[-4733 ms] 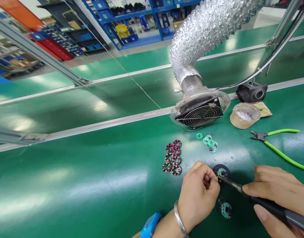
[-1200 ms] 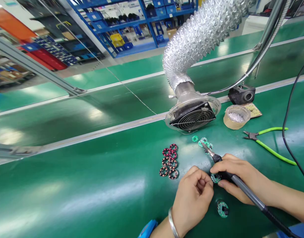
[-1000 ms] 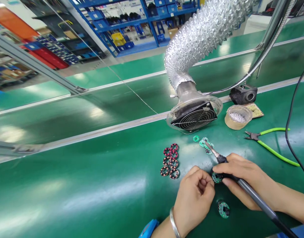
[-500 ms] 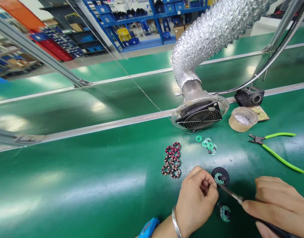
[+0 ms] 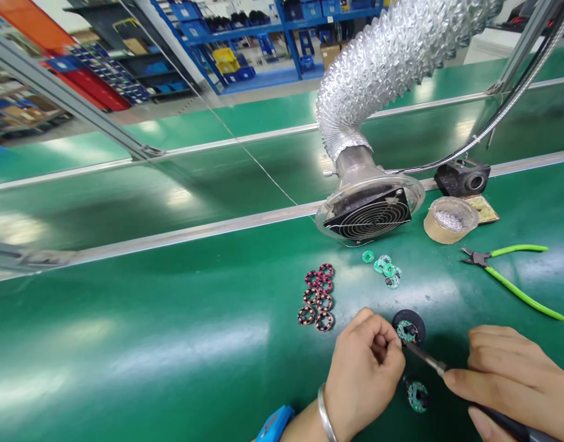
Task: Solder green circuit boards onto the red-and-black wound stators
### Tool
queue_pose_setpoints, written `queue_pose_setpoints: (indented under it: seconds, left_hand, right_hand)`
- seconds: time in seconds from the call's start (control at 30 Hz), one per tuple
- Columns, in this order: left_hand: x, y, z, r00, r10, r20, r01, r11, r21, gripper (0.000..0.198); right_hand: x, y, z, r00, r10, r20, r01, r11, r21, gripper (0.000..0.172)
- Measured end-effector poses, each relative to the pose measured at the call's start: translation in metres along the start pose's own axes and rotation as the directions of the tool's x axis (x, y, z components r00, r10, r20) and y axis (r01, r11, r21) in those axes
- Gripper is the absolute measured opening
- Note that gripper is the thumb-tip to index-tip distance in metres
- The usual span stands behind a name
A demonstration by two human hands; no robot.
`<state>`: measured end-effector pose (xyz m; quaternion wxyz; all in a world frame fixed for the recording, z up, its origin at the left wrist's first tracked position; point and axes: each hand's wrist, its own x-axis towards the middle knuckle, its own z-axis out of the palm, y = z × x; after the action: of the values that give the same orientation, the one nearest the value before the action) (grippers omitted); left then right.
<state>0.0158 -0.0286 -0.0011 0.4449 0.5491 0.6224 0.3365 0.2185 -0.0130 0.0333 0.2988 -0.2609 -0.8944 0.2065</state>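
My right hand [image 5: 516, 374] grips a soldering iron [image 5: 426, 358] by its dark handle. The iron's tip is at the lower edge of a round green circuit board [image 5: 407, 331], which sits on a black disc [image 5: 415, 320]. My left hand [image 5: 367, 368] is closed in a pinch right beside that board, its fingertips close to the iron's tip; whatever lies between them is too small to make out. Just below, a second round circuit board [image 5: 418, 396] with a dark part on it rests on the green table.
Several copper-wound rings [image 5: 324, 302] lie left of my hands. Behind are loose green boards [image 5: 388, 270] and a fume extractor [image 5: 376, 215]. Right of it stand a tub of metallic bits [image 5: 450, 228] and a black holder [image 5: 463, 178]. Green-handled cutters [image 5: 516, 279] lie at right.
The soldering iron and my right hand have shifted slightly left. A dark cable has come into view at the right edge. My left hand keeps its pinch beside the board.
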Motion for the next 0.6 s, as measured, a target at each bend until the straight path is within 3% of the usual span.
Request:
queue_pose_setpoints:
  seconds: [0.37,0.6]
  left_hand:
    - [0.000,-0.001,0.000,1.000,0.000,-0.014,0.000,1.000,-0.007,0.012]
    - [0.000,-0.001,-0.001,1.000,-0.008,-0.010,0.008,1.000,-0.005,0.012]
  right_hand:
    - [-0.002,0.000,0.001,1.000,0.021,-0.016,-0.021,1.000,0.012,0.035]
    - [-0.008,0.003,0.001,0.997,0.010,-0.076,-0.012,1.000,-0.028,0.026]
